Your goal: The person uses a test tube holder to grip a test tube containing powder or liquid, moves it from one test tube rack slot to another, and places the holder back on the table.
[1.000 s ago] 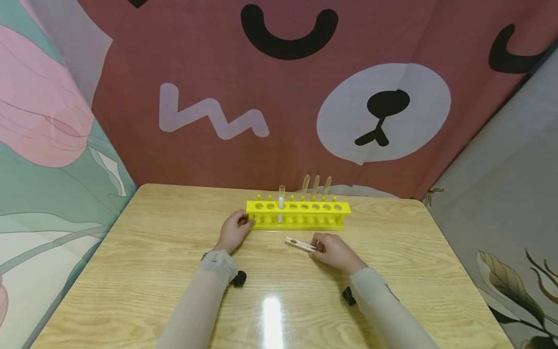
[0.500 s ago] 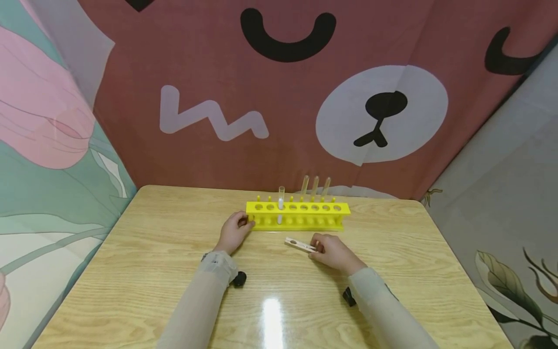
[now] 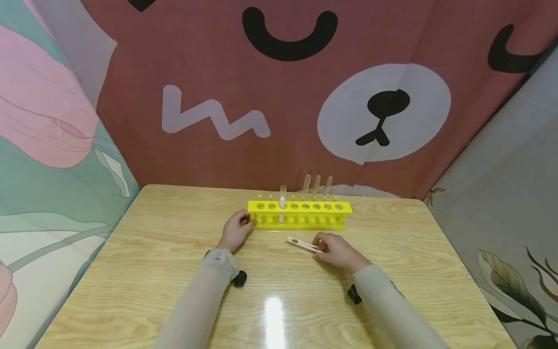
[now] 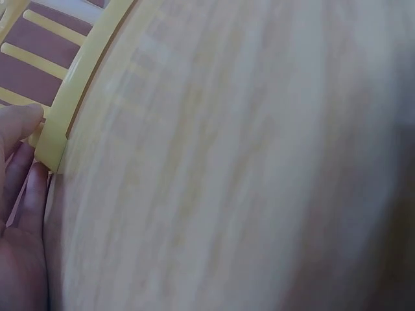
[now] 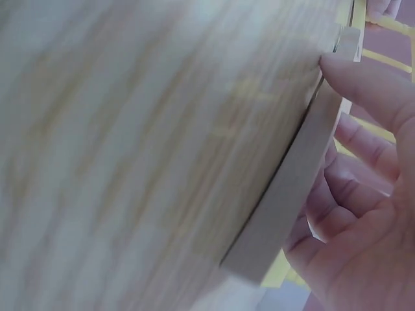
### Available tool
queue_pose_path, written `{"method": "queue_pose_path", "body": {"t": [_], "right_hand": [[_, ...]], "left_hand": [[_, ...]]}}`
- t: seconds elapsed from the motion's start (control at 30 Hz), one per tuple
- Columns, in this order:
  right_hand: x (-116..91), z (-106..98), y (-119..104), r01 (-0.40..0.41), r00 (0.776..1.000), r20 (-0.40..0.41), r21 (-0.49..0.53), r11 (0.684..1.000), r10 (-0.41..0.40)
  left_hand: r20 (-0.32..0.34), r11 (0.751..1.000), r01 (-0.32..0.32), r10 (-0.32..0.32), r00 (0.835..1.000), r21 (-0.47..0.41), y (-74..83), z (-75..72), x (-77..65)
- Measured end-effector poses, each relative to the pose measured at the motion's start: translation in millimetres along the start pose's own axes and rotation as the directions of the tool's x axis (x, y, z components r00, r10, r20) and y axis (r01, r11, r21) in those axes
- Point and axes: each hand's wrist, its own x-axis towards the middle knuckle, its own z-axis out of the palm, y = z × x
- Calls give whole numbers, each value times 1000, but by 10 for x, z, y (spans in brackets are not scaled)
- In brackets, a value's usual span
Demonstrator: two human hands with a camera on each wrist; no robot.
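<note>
A yellow test tube rack [image 3: 300,226] stands at the back of the table. My left hand [image 3: 235,230] grips its left end; in the left wrist view the thumb lies against the rack's edge [image 4: 84,71] with fingers behind. One upright test tube [image 3: 282,202] in the rack holds something white. Three other test tubes [image 3: 317,184] sit upside down on the rear pegs. In front of the rack, my right hand [image 3: 336,251] holds a wooden test tube clamp [image 3: 301,243] low over the table, its free end pointing left. The right wrist view shows the thumb on the clamp's side [image 5: 298,168].
The wooden table [image 3: 144,252] spreads around both hands, with its back edge just behind the rack. A printed cloth [image 3: 209,165] hangs behind it. Black wrist cameras sit below the left wrist [image 3: 240,278] and right wrist [image 3: 355,293].
Very little: the head view shifts slightly, and my right hand sits a touch farther right on the clamp. The rack and my left hand keep their places.
</note>
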Motion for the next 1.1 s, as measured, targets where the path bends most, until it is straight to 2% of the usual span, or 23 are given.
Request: {"method": "queue_pose_path", "body": {"t": [0.17,0.33,0.57,0.67,0.83,0.93,1.1], "right_hand": [[-68,-74,52,7,999,33,-4,1000,-7],[-164,-195,130,-33,999,25,-8,999,33],[-301,-446,423,-56,998,31,-62,997,58],[-324,-568,572,-74,997,22,-67,995,76],[-330,-722,760,-164,986,1,-42,986,164],[-341,-828,855,-201,980,-16,-85,976,200],[-398,-1049,1001,-254,967,-13,-174,951,256]], "left_hand": [[4,1000,23,-23,1000,-7,30,22,23],[21,999,28,-27,999,-17,41,34,53],[77,999,44,-42,996,-30,62,-17,92],[100,999,41,-39,994,-21,49,-71,109],[116,999,29,-34,993,39,5,-211,139],[141,997,5,-16,990,76,-11,-302,154],[182,986,-72,44,982,153,-30,-505,170]]}}
